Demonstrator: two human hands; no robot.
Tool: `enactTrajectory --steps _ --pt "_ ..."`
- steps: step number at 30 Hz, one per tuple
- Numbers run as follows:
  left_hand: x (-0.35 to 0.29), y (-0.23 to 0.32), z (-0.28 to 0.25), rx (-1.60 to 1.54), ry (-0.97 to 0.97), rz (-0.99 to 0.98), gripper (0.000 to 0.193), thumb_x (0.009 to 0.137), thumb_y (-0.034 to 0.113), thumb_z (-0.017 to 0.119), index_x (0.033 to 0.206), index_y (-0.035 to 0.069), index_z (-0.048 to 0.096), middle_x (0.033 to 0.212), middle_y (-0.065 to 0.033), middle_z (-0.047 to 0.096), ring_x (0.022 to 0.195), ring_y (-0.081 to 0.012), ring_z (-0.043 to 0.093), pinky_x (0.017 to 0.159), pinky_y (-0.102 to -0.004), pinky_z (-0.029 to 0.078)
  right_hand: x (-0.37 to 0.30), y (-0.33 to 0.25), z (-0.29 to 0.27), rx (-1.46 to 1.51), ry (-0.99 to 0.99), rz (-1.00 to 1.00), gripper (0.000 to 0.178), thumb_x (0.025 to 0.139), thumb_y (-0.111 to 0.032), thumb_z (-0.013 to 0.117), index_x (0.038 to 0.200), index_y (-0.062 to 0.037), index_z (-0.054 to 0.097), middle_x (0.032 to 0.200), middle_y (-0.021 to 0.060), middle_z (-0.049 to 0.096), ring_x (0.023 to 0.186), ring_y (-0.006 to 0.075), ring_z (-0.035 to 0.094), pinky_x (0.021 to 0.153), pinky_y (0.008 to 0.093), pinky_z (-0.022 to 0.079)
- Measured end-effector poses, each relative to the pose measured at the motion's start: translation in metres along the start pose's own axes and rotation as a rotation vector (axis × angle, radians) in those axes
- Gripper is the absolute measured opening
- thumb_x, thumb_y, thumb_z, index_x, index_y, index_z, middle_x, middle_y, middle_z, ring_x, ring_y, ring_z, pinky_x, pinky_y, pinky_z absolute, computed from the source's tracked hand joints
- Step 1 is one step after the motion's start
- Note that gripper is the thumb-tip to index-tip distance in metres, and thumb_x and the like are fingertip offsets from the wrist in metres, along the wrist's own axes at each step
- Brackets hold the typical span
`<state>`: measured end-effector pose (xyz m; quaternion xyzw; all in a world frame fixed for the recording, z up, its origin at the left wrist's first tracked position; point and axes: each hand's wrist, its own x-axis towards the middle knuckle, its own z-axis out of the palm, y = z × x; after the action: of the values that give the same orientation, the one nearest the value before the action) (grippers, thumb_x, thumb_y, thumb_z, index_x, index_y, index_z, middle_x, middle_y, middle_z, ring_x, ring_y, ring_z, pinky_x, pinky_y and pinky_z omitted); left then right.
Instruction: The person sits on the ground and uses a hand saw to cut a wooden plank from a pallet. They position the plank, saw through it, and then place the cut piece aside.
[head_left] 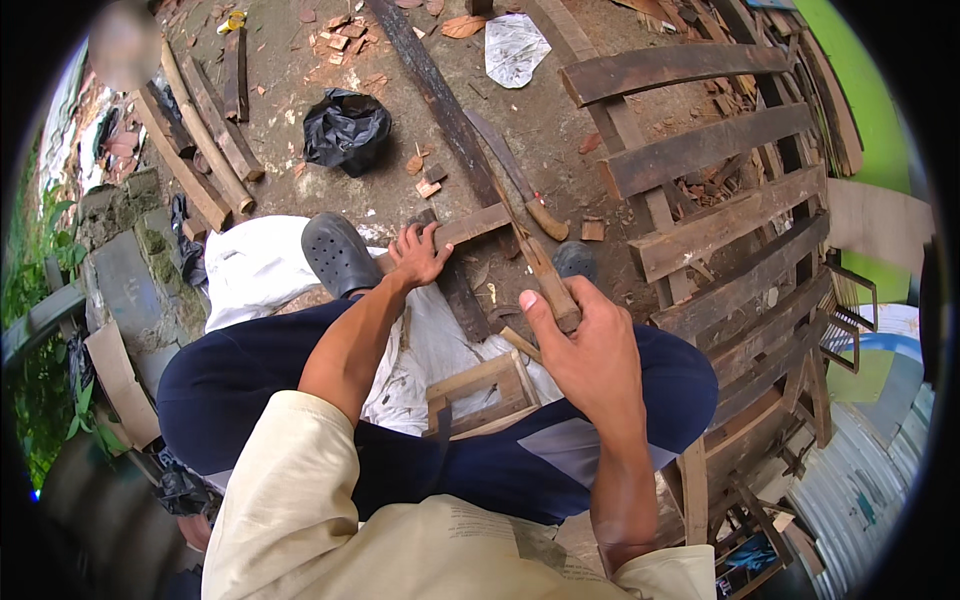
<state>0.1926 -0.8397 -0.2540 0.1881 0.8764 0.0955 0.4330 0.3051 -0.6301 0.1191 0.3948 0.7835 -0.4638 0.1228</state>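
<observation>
My left hand (416, 256) lies flat, fingers spread, on the near end of a short wooden board (474, 226). That board lies crosswise over a darker piece of wood (461, 302) on the ground. My right hand (592, 345) is wrapped round the near end of a worn brown wooden stick (541, 262), thumb along its side. The stick points away from me, and its narrow far end reaches past the board's right end. Just beyond lies a saw (500, 150) with a curved wooden handle (547, 219). A small wooden frame (480, 397) rests between my legs.
A long dark beam (430, 85) stretches away ahead. On the right stands a slatted wooden pallet (715, 147). A black plastic bag (346, 130), a white sack (252, 268) and several loose poles (205, 135) lie to the left. Wood offcuts (345, 37) are scattered farther off.
</observation>
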Motion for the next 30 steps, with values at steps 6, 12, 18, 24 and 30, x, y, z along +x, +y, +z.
enactTrajectory --steps 6,12,18,24,30 --pt "0.006 0.011 -0.009 -0.079 0.03 -0.016 0.074 0.095 0.065 0.049 0.156 0.025 0.036 0.163 -0.0238 0.026 0.155 -0.0445 0.007 0.118 -0.0693 0.002 -0.014 0.028 0.024 -0.014 0.097 -0.071 0.03 0.094 -0.026 0.074 0.094 0.0025 0.064 0.066 0.0105 0.068 0.059 0.0137 0.063 0.06 0.0325 0.049" --pt "0.008 0.047 -0.008 -0.101 0.082 -0.082 0.069 0.095 0.057 0.049 0.153 0.019 0.045 0.161 -0.0226 0.033 0.155 -0.042 0.016 0.121 -0.0672 -0.002 -0.01 0.075 0.071 0.018 0.077 -0.059 0.023 0.093 -0.019 0.072 0.095 0.0009 0.061 0.064 0.0079 0.068 0.058 0.0115 0.064 0.059 0.0307 0.051" --pt "0.019 0.04 -0.005 -0.211 0.04 -0.068 0.076 0.098 0.064 0.041 0.156 0.015 0.041 0.166 -0.0226 0.026 0.158 -0.0405 0.008 0.122 -0.0656 -0.001 -0.022 0.08 0.088 -0.037 0.169 -0.129 0.028 0.091 -0.024 0.074 0.095 0.0016 0.063 0.074 0.015 0.071 0.071 0.022 0.07 0.07 0.0368 0.053" --pt "0.0 0.057 -0.022 -0.183 0.063 -0.279 0.092 0.092 0.077 0.042 0.161 0.018 0.033 0.169 -0.0238 0.015 0.158 -0.0408 -0.003 0.12 -0.0672 -0.005 -0.039 0.084 0.087 -0.005 0.134 -0.082 0.028 0.091 -0.025 0.074 0.093 0.0006 0.062 0.074 0.0172 0.071 0.068 0.0241 0.071 0.067 0.0371 0.052" --pt "0.008 0.055 -0.032 -0.246 -0.048 -0.357 0.1 0.088 0.079 0.045 0.164 0.018 0.026 0.171 -0.0244 0.009 0.158 -0.041 -0.014 0.116 -0.0697 -0.014 -0.061 0.081 0.092 0.017 0.127 -0.056 0.026 0.093 -0.019 0.073 0.1 -0.0002 0.057 0.066 0.0158 0.069 0.057 0.0222 0.068 0.059 0.0345 0.05"
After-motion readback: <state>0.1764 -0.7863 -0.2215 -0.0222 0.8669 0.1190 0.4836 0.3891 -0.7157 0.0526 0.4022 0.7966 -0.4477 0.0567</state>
